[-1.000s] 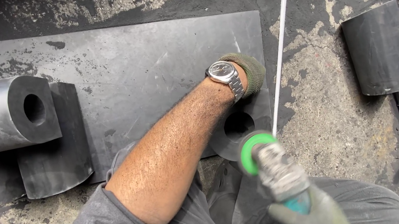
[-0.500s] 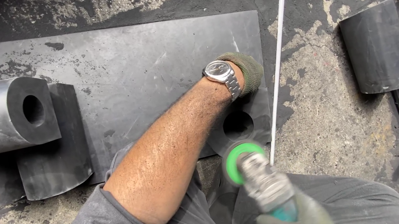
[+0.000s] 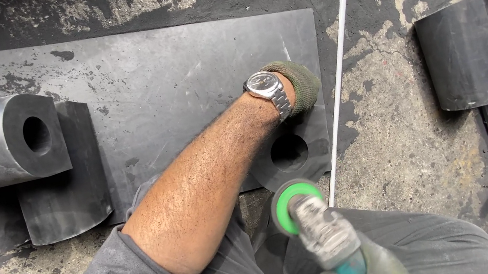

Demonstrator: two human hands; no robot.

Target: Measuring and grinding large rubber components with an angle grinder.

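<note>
Right hand (image 3: pixel 367 270) clamped around grinder (image 3: pixel 322 231); its long axis runs away from the hand, green disc (image 3: pixel 296 203) foremost; left hand (image 3: pixel 297 84) presses rubber block (image 3: pixel 291 149), grip unclear.

- No packages, labels, signs or screens show anywhere around either hand in this view.
</note>
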